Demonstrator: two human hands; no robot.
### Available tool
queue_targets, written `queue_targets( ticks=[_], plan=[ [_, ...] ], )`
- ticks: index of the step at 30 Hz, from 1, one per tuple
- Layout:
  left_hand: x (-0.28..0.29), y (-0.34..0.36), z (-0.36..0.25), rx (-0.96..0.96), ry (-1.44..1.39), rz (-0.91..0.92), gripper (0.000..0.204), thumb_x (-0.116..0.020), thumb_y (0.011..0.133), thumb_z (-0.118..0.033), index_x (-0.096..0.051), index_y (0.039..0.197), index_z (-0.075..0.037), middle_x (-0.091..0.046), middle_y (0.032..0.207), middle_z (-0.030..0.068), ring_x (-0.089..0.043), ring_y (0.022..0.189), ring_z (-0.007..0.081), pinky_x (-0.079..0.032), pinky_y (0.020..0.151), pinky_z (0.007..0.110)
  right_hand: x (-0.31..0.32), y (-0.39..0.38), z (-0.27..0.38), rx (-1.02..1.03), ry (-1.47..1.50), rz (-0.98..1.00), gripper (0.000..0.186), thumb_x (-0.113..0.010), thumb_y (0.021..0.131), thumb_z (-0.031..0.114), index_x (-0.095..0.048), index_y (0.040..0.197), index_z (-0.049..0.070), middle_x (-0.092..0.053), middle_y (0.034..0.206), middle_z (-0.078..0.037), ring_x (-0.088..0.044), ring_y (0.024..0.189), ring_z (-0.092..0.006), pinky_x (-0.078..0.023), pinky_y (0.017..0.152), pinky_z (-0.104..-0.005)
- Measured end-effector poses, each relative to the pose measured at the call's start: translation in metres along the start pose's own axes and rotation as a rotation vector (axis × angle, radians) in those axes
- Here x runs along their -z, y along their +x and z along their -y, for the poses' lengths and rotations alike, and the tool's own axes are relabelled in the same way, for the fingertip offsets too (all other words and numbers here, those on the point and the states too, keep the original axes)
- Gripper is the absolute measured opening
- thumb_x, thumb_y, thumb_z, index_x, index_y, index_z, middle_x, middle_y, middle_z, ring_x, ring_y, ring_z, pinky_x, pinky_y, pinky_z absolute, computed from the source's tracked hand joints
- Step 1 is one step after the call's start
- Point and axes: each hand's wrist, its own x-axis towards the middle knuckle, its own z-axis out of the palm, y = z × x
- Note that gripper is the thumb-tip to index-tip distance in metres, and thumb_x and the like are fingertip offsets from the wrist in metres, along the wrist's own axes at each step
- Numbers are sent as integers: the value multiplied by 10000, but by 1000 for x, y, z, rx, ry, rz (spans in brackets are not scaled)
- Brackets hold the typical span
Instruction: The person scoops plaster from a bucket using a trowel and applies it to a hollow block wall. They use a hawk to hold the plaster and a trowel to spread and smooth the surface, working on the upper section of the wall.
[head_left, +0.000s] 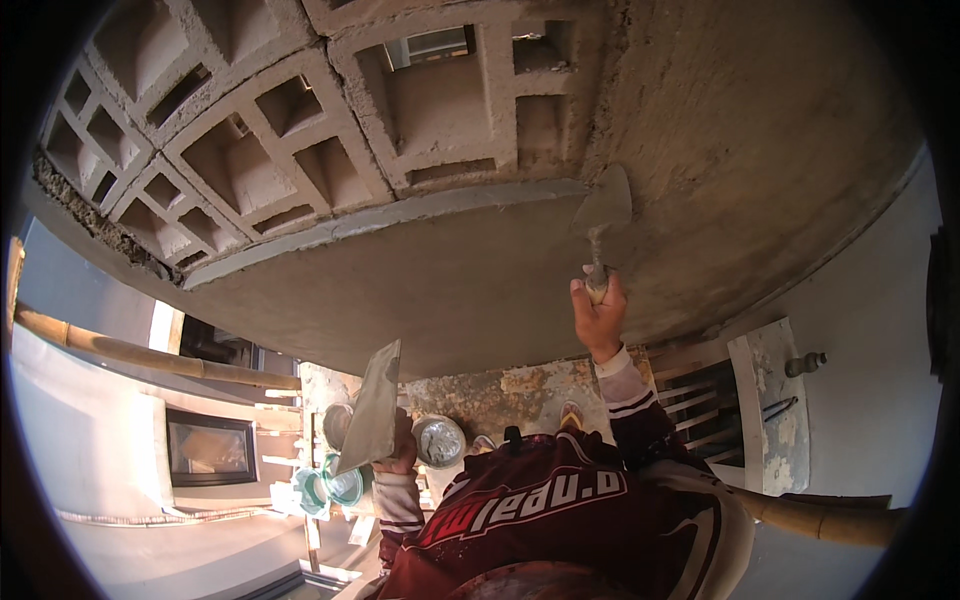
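Observation:
My right hand is closed round the handle of a pointed trowel. The trowel's blade lies against the wall, by the lower right corner of the breeze blocks. Grey mortar covers the wall below the blocks, and a lighter strip of it runs along their lower edge. Lower left, my left hand grips a flat plastering hawk, tilted on edge and apart from the wall. The board partly hides the fingers of that hand.
A round bucket stands on the stained floor near my feet. Green-rimmed containers sit to its left. Bamboo poles cross at the left and lower right. A worn board leans at the right.

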Motion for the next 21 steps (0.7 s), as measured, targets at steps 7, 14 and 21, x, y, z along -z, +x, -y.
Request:
queue_targets(
  ticks=[7,14,21],
  plan=[
    [23,-2,-17,17,-83,-108,309,-519,1001,-368,-560,1112,-82,-540,984,62,-541,861,190,-517,692,304,-7,-5,7,34,-22,35,249,-697,875,136,-594,1034,-24,-608,716,-70,-586,618,-153,-487,583,-319],
    [-4,3,2,-60,-122,-217,283,-561,978,-361,-589,1052,-90,-567,915,64,-558,760,185,-526,567,305,-22,-17,-7,158,-124,114,249,-709,838,150,-598,978,-24,-610,713,-154,-628,616,-321,-496,571,-380],
    [-6,7,9,-86,-108,-192,252,-570,976,-345,-593,1037,-102,-566,886,41,-552,742,165,-507,557,279,-15,-23,-8,229,-193,139,246,-710,831,139,-591,968,-27,-609,720,-167,-621,613,-333,-493,568,-383]
  ],
)
